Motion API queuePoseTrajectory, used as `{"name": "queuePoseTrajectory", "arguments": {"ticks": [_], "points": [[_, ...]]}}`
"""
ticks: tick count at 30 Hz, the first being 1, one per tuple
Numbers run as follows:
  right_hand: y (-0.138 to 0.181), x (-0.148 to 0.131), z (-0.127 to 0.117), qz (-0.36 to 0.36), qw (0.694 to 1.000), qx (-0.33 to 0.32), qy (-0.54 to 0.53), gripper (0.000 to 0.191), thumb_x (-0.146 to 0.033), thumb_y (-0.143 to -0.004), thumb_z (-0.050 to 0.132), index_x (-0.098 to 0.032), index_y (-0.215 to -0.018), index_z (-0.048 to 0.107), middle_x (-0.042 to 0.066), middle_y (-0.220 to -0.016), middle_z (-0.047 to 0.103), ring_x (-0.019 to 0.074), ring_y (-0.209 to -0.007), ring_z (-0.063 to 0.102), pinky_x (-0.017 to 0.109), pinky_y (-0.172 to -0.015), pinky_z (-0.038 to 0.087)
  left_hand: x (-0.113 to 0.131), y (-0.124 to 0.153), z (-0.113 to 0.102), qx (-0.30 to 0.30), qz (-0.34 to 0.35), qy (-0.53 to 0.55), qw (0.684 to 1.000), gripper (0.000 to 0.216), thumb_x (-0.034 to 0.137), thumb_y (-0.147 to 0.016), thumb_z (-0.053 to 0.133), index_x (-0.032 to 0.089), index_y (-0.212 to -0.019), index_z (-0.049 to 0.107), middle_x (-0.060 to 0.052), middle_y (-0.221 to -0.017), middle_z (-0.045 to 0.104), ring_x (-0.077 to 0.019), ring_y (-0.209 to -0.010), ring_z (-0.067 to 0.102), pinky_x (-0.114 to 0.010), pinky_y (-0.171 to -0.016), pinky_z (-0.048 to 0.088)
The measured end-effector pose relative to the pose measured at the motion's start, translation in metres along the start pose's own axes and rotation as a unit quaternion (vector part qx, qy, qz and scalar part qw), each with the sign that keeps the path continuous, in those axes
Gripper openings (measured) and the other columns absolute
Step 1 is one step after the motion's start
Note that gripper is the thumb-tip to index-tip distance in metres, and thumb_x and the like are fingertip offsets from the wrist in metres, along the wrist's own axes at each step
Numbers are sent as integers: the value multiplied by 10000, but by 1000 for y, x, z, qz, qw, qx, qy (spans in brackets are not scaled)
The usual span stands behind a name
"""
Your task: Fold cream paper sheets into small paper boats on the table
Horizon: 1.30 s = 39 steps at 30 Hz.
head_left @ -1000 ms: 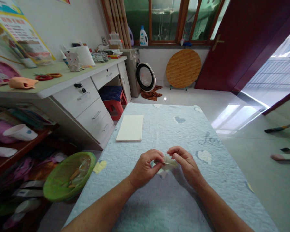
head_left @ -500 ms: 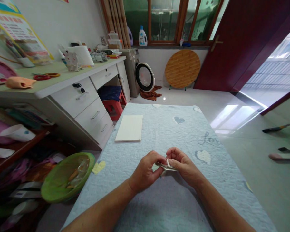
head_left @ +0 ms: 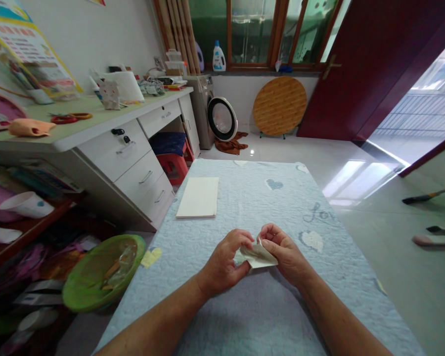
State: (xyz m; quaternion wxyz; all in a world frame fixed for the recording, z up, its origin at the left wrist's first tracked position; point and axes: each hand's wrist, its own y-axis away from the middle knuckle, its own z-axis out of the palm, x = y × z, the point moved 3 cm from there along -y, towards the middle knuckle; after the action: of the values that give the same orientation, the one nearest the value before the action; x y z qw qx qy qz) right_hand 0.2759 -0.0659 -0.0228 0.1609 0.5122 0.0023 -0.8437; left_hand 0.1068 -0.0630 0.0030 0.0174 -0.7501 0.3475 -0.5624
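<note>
A small folded piece of cream paper (head_left: pixel 257 257) sits between the person's two hands, held just above the quilted pale blue table cover (head_left: pixel 241 207), near the edge closest to the person. The right hand (head_left: pixel 285 253) pinches its upper corner in a narrow grip, with the fingertips (head_left: pixel 269 242) curled over the fold. The left hand (head_left: pixel 223 262) closes in on the paper's other side, its fingers bent and pressed narrowly against the left end. Farther up the cover, well apart from the hands, lies a neat stack of cream paper (head_left: pixel 197 198). A green plastic basin (head_left: pixel 96 242) holding a clear bag sits just off the cover's left side. Beyond it stands a white desk with drawers (head_left: pixel 133 153), with red-handled scissors (head_left: pixel 70 117) on top. Past the far end of the cover are a front-loading washing machine (head_left: pixel 222 118) and a round wooden tabletop (head_left: pixel 280 106) leaning against the wall.
</note>
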Motion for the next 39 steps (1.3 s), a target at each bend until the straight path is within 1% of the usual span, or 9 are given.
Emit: {"name": "queuePoseTrajectory", "arguments": {"ticks": [4,8,10,12,14,17,22,28,39], "points": [[-2,3,-2,-6,1000,3,0,304,-368,-766,785,-223,-874,540,-38,-742,565,90,-599,501,203,-552,359,3,-2,-1,-6,16,-19,1000,198,27,-751,587,197,-844,625,-47,-982,625,-184,-945,597,-313,-859,476],[-1,0,-2,-38,998,-2,42,220,-376,-815,730,-221,-854,579,-21,-755,555,110,-633,492,229,-586,373,3,-2,-2,17,40,-57,997,176,58,-795,586,194,-864,675,-49,-914,656,-178,-886,615,-305,-814,494],[0,-5,-1,-80,992,-5,100,190,-392,-843,689,-221,-842,605,8,-829,570,147,-729,524,266,-654,411,3,-2,-2,28,64,-90,993,167,74,-823,580,194,-881,682,-53,-904,667,-178,-864,615,-304,-788,503],[3,-11,0,-137,974,-9,183,177,-393,-843,680,-227,-839,618,34,-931,575,192,-877,544,313,-769,432,4,-2,-2,35,97,-128,986,162,82,-852,567,191,-894,680,-56,-898,675,-178,-848,610,-305,-770,508],[5,-15,2,-185,947,-14,263,143,-352,-832,692,-234,-851,613,42,-992,563,215,-986,535,338,-868,417,6,-2,-1,36,133,-160,977,164,73,-872,552,182,-902,670,-57,-895,680,-178,-844,604,-308,-769,509],[6,-15,4,-211,921,-20,326,98,-259,-838,672,-240,-885,588,38,-1003,545,207,-1016,534,331,-908,406,10,-2,0,26,173,-192,966,154,64,-889,551,173,-930,652,-55,-917,694,-179,-857,597,-319,-793,509],[6,-12,5,-217,914,-30,341,116,-166,-833,640,-242,-883,567,32,-1005,540,196,-1014,540,325,-922,401,16,-1,-3,42,199,-226,953,116,78,-902,559,175,-897,623,-38,-936,712,-178,-858,590,-323,-809,510],[8,-14,8,-225,916,-29,332,170,-93,-806,624,-245,-864,574,22,-1025,530,181,-992,543,316,-910,398,18,-2,-4,60,199,-241,948,123,87,-911,551,181,-868,617,-33,-932,706,-178,-861,585,-325,-814,510],[12,-15,8,-252,906,3,340,226,-49,-781,578,-259,-863,603,17,-1025,523,183,-1008,540,321,-912,402,19,1,-9,111,194,-259,940,138,77,-887,571,192,-821,612,-39,-890,670,-183,-866,542,-314,-789,514]]}}
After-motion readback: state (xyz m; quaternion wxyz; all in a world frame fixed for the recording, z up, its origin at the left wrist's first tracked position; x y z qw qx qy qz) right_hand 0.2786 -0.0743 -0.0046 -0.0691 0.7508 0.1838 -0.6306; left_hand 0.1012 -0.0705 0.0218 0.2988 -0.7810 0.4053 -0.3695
